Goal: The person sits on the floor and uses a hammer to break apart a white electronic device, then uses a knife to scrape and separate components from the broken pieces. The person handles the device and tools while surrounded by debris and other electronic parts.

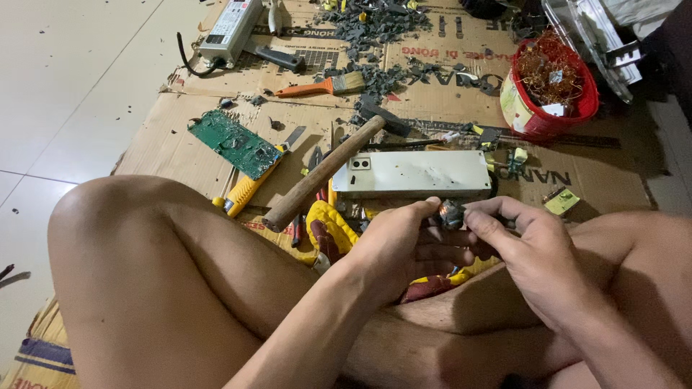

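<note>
Both grips pinch small dark lumpy metal part [451, 213].

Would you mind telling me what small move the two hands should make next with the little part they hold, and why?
Probably pull the small dark part apart with the fingertips. Both the left hand and the right hand already pinch it between them over the lap, so nothing needs picking up first. The hammer and the red bowl of copper wire lie out of hand on the cardboard.
</note>
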